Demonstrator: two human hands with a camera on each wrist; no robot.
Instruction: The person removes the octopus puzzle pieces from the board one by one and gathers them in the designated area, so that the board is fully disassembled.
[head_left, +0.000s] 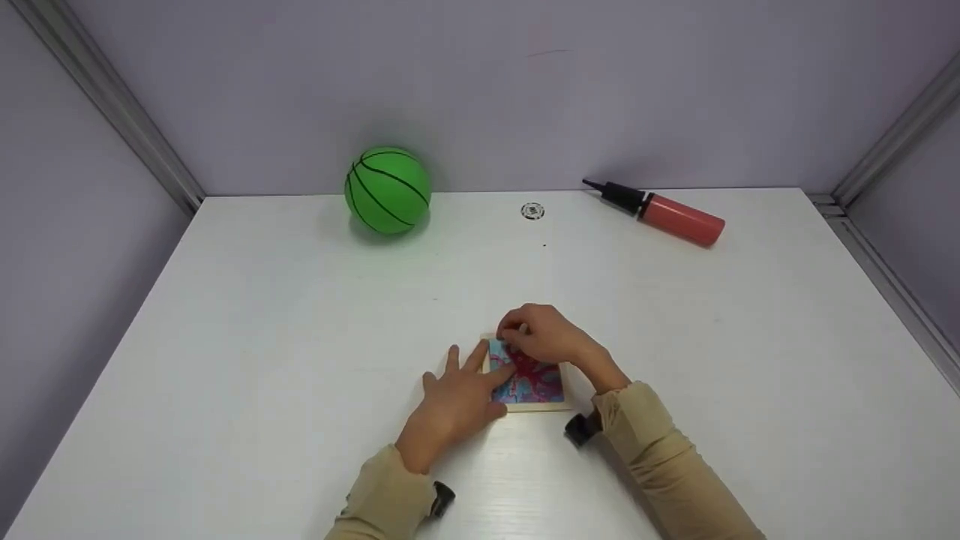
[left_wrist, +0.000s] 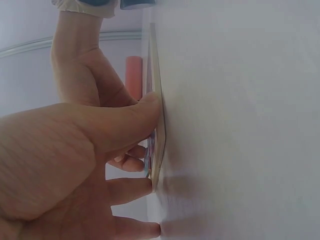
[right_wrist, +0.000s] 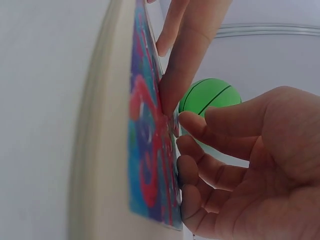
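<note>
A small flat wooden board [head_left: 536,407] with a pale rim carries a glossy pink, blue and purple picture [right_wrist: 150,175]. My left hand [head_left: 459,397] lies across its left side with spread fingers. One straight finger presses on the picture, and the thumb [left_wrist: 142,112] rests at the board's near edge. Over the picture's far part, my right hand [head_left: 544,334] has curled fingers. Its fingertips [right_wrist: 189,167] are right at the picture's surface, thumb close to the index finger. I cannot tell whether they pinch a part of the picture.
A green ball [head_left: 388,190] with black lines stands at the back left of the white table [head_left: 262,337]. Toward the back right lies a red and black hand pump [head_left: 682,219]. A round black-and-white mark [head_left: 532,211] shows between them. Pale walls enclose the back and sides.
</note>
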